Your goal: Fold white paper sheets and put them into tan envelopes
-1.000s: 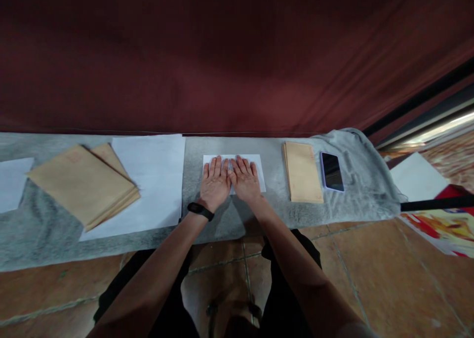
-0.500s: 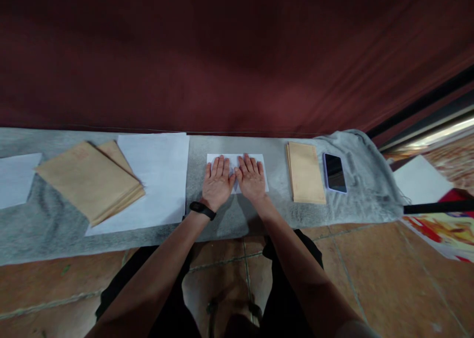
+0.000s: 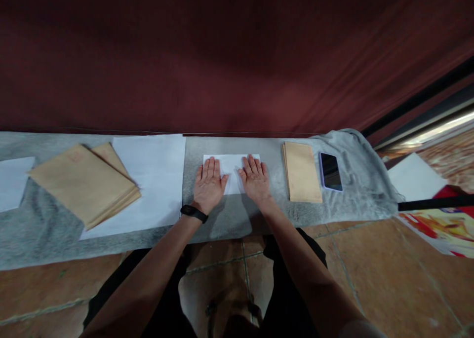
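Note:
A small white sheet of paper (image 3: pixel 233 172), which looks folded, lies flat on the grey cloth in front of me. My left hand (image 3: pixel 209 185) rests palm down over its left end, fingers stretched out and thumb apart. On the right end lies my right hand (image 3: pixel 255 179), also flat with its fingers spread. The middle of the paper shows between the two thumbs. Both palms hide the paper's ends and neither hand grips anything. A black wristband (image 3: pixel 194 213) is on my left wrist.
Brown envelopes (image 3: pixel 83 182) lie on large white sheets (image 3: pixel 159 180) to the left, with another white paper (image 3: pixel 15 182) beyond. To the right are more brown envelopes (image 3: pixel 304 172) and a phone (image 3: pixel 331 171). The grey cloth (image 3: pixel 237 224) ends near my knees; a dark red panel (image 3: pixel 237 81) rises behind.
My hands have moved apart, the left one leftward and the right one slightly rightward over the paper. More of the paper's middle is now uncovered. The view has shifted slightly.

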`<action>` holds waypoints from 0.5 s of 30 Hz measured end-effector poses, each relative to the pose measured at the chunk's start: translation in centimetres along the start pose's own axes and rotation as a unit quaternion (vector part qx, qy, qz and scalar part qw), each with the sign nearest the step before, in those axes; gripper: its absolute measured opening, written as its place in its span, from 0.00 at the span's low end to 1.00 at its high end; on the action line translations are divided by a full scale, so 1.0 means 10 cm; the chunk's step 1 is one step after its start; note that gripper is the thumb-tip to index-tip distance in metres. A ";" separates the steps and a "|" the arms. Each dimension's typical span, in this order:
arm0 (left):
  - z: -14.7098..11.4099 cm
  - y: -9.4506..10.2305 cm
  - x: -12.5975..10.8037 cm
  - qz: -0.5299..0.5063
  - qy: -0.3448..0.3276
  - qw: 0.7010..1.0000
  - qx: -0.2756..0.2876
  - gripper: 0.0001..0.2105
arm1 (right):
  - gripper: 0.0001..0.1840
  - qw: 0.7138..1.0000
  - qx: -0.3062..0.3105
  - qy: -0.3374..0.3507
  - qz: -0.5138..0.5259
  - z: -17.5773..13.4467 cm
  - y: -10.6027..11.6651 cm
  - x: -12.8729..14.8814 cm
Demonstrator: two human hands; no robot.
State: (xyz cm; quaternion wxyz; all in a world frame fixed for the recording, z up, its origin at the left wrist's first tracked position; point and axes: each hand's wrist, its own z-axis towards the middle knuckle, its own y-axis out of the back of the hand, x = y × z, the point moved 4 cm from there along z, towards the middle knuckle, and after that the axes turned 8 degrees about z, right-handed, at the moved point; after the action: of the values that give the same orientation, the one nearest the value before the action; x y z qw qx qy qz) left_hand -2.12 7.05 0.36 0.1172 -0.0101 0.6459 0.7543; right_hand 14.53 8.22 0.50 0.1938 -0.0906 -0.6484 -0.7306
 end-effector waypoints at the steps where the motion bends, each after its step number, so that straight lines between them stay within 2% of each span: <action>1: -0.01 0.01 0.00 -0.005 0.004 1.000 -0.002 0.32 | 0.29 1.000 -0.002 0.000 -0.001 -0.01 0.01 -0.01; 6: -0.05 0.10 0.04 -0.027 0.049 0.998 -0.016 0.31 | 0.30 1.000 -0.012 -0.002 -0.012 -0.02 0.05 -0.07; 9: -0.05 0.22 0.11 -0.051 0.071 0.996 -0.001 0.31 | 0.30 1.000 -0.015 -0.015 -0.012 -0.04 0.09 -0.12; 12: -0.02 0.30 0.24 -0.110 0.096 0.989 0.022 0.31 | 0.31 1.000 -0.015 -0.021 -0.001 -0.09 0.13 -0.13; 15: 0.00 0.27 0.42 -0.206 0.142 0.967 0.035 0.31 | 0.32 1.000 0.003 0.012 0.027 -0.20 0.12 -0.03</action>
State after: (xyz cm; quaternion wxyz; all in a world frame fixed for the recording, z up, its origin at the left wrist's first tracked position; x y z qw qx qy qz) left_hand -6.72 7.35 2.30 0.1776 -0.2461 0.6661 0.6813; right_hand 15.47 6.20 1.17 0.2220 -0.0988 -0.6451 -0.7244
